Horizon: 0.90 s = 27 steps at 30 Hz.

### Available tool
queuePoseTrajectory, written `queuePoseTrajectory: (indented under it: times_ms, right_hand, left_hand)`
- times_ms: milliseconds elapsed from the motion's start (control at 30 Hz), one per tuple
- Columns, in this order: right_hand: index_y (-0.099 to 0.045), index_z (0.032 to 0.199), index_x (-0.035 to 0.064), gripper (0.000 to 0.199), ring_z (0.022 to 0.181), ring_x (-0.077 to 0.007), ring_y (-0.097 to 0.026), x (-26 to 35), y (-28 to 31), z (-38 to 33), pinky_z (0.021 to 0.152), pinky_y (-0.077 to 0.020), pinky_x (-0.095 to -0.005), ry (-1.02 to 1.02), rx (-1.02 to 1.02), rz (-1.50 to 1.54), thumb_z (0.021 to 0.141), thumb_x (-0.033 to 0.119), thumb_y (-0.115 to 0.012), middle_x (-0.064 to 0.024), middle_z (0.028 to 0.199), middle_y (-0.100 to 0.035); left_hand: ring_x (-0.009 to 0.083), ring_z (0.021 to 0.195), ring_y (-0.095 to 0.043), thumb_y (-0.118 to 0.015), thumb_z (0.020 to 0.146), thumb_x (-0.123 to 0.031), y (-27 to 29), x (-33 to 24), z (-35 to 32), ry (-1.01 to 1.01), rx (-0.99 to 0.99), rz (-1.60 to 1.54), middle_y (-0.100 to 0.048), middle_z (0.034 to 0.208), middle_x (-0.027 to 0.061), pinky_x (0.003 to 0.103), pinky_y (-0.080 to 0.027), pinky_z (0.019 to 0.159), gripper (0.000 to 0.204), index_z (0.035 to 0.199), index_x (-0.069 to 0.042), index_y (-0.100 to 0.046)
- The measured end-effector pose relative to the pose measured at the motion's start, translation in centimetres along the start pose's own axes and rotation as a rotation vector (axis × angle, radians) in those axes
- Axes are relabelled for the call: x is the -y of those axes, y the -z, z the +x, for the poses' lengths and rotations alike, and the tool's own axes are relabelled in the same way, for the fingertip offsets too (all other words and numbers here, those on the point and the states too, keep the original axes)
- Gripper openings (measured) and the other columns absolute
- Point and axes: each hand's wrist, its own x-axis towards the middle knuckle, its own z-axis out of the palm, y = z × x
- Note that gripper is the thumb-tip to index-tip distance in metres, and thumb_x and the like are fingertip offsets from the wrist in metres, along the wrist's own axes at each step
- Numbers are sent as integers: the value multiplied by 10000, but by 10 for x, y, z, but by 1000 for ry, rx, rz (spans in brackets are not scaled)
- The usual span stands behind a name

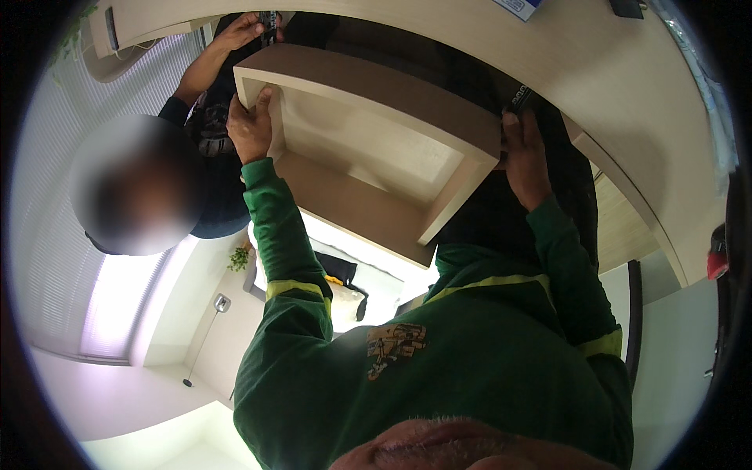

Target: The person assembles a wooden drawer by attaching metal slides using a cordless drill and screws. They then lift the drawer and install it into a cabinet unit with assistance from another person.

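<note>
A light wooden drawer box (352, 78) is held tilted in front of my chest, its inside facing me. My left hand (252, 129) grips its left wall, with the thumb over the edge on the inner side. At the right end, my right hand (525, 157) is pressed against the outside of the box, fingers pointing up. Just above those fingertips is the end of a dark metal drawer slide (519, 98). Part of my right hand's grip is hidden behind the drawer's corner.
A curved-looking wooden desk top (439, 31) spans the far side, with a blue-and-white box (517, 6) on it. At the left, a co-worker's hand (241, 33) holds another dark slide (269, 27) under the desk. A wooden panel (627, 196) stands at the right.
</note>
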Motion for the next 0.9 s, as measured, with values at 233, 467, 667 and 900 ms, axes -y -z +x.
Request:
queuePoseTrajectory:
  times_ms: [233, 467, 667, 900]
  right_hand:
    - [-428, 1389, 61, 569, 956, -211, -676, 2, 2, -6, 646, -635, -345, 45, -20, 18, 1046, 513, -472, -131, 1117, -592]
    - [-371, 1388, 52, 546, 1026, -277, -695, -3, 7, -5, 667, -662, -386, -8, 44, 55, 1055, 474, -468, -177, 1163, -588]
    - [-400, 1326, 44, 517, 1052, -285, -683, -4, 13, -3, 689, -661, -397, 11, 74, 73, 1057, 481, -462, -172, 1168, -583]
    - [-463, 1333, 58, 514, 1026, -189, -618, -19, 15, 3, 757, -597, -339, 126, 10, -41, 1056, 490, -476, -110, 1144, -569]
  left_hand:
    - [401, 886, -729, -769, 872, -509, 2, -9, 11, -33, 6, 93, -728, 934, 235, 455, -555, 760, 566, 1026, 28, -680]
    - [386, 922, -721, -777, 883, -458, 4, -14, 6, -67, 10, 59, -729, 964, 224, 446, -543, 792, 528, 1054, 33, -685]
    - [372, 961, -676, -743, 910, -479, 1, -34, -4, 14, -63, 64, -678, 1049, 249, 448, -514, 855, 618, 1207, 45, -607]
    - [396, 1242, -535, -777, 849, -336, -25, -209, -200, -177, 337, -309, -528, 1372, 241, 502, -474, 994, 784, 1469, -20, -415]
